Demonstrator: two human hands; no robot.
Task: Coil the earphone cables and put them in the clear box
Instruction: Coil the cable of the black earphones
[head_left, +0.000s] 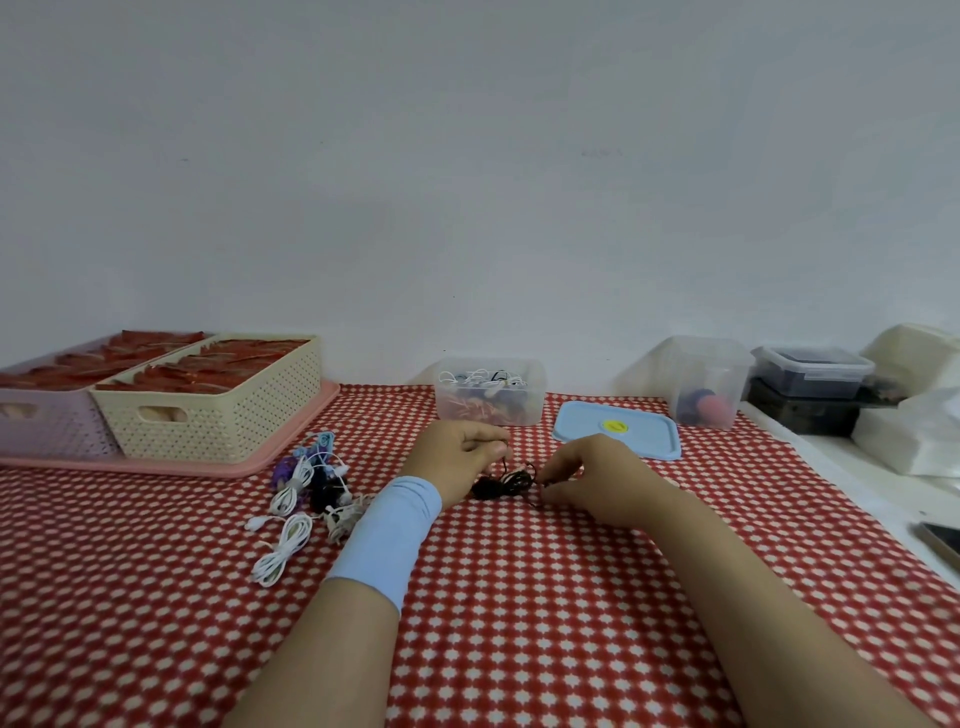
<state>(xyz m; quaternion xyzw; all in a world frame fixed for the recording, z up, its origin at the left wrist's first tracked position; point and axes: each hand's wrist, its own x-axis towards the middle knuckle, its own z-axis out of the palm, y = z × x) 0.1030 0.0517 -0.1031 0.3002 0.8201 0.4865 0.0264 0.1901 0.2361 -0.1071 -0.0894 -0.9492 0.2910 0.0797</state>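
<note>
1. Two hands are busy in the middle of the table (519, 597), which has a red and white cloth on it.
2. The left hand (457, 457) has its fingers curled in. The tips pinch a thin bit of the black earphone cable (506, 483).
3. The right hand (597, 478) pinches the other side of the same cable with its thumb and fingers.
4. The cable is a small messy bunch between the two hands, low by the cloth. I cannot tell if it touches the cloth.
5. The clear box (530, 405) stands just behind the hands, near the wall. It is open and has some earphones inside.
6. A blue lid (582, 423) lies flat just to the right of the box.
7. A pile of earphones (306, 488), white, purple and dark, lies to the left of the left hand.
8. A light blue wristband (389, 530) is on the left arm.
9. A cream basket (218, 415) sits on a pink tray (208, 467) at the far left.
</note>
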